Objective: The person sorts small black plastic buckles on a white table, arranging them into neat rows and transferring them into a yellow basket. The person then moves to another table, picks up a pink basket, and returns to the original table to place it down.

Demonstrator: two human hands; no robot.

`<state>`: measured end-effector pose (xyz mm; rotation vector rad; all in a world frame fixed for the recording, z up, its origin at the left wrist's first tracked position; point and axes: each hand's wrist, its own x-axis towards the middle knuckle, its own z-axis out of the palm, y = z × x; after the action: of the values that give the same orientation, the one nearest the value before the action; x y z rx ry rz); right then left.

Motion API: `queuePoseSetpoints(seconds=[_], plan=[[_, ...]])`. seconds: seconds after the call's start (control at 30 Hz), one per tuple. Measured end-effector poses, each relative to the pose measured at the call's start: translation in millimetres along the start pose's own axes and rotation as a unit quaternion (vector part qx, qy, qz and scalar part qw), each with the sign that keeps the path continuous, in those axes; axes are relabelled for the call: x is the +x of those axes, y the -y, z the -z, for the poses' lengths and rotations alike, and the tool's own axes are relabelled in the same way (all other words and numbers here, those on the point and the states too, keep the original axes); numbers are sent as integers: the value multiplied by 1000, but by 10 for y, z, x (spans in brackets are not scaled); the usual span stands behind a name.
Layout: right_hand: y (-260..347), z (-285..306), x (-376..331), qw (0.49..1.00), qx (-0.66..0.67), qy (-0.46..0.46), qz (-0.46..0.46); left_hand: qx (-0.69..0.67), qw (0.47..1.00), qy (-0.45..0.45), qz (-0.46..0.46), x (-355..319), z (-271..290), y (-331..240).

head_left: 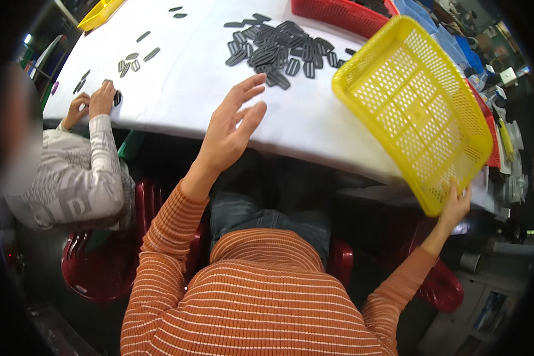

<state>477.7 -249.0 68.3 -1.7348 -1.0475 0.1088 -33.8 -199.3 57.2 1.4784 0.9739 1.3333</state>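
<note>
My right hand (455, 204) grips the near end of a yellow perforated plastic basket (420, 107), which is tilted up over the right part of the table. The basket's open side faces me and nothing shows inside it. My left hand (234, 121) hovers at the table's near edge, fingers apart, holding nothing. Just beyond its fingertips lies a heap of dark grey, oblong slotted plastic pieces (276, 47), some loose around its border.
A white-covered table (178, 77) stretches ahead. At its far side stands a red basket (344, 16) with dark contents; a yellow tray (99, 13) is at the far left. To my left a co-worker's hands (98, 101) handle a dark piece near several scattered ones. Red plastic chairs (98, 267) stand below.
</note>
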Motion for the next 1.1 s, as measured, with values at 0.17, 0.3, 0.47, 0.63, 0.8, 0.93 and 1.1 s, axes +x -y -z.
queuePoseSetpoints(seconds=[0.17,0.3,0.47,0.63,0.8,0.93,1.1], plan=[[704,12,-1490,993,36,111,29,-103,990,52,78,-926,187,-109],[390,-33,-2221,965,40,258,-32,-15,980,-6,199,-1755,203,110],[334,-261,-2142,927,-30,372,-28,-81,946,-97,299,-2098,131,328],[309,-336,-2090,919,-72,385,41,-22,949,-100,297,-2132,111,493],[399,-282,-2103,906,-78,415,11,-17,936,-103,337,-2228,92,455],[303,-195,-2192,894,-105,435,-14,12,929,-85,360,-2301,112,518],[113,-426,-2128,893,-95,437,-54,-31,912,-88,398,-2034,159,742]])
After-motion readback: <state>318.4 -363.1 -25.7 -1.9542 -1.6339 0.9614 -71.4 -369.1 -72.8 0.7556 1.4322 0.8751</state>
